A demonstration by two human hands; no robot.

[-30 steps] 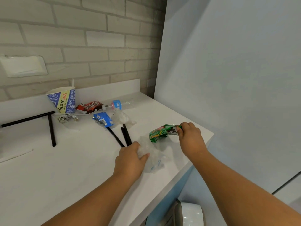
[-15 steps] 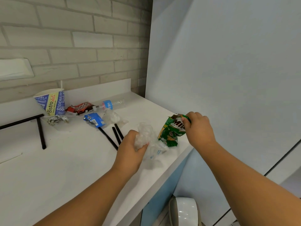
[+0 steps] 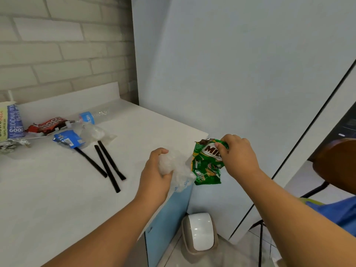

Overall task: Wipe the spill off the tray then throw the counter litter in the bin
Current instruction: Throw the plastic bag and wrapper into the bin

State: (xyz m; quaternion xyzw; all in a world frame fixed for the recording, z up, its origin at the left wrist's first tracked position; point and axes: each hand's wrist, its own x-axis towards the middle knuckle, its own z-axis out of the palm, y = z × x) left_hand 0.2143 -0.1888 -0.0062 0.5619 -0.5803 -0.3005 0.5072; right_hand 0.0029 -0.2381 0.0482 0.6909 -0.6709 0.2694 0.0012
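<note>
My left hand point(image 3: 154, 176) is closed around a crumpled clear plastic wrapper point(image 3: 178, 170) at the right edge of the white counter point(image 3: 48, 189). My right hand point(image 3: 238, 156) pinches the top of a green Milo packet point(image 3: 207, 166), which hangs in the air just past the counter's edge. Below both hands, on the floor beside the blue cabinet side, stands a beige bin point(image 3: 199, 232) with a white swing lid. No tray is in view.
Litter lies at the back left of the counter: three black straws point(image 3: 107, 166), a blue wrapper point(image 3: 67, 138), a clear bag point(image 3: 94, 132), a plastic bottle point(image 3: 92, 116), a red chocolate wrapper point(image 3: 48, 126), crumpled foil point(image 3: 11, 146) and a paper cup point(image 3: 11, 122). A brown chair point(image 3: 337, 162) is at right.
Both hands have lifted their litter off the counter and moved right, past the edge and over the bin. The Milo packet now hangs upright. The view has swung right and down.
</note>
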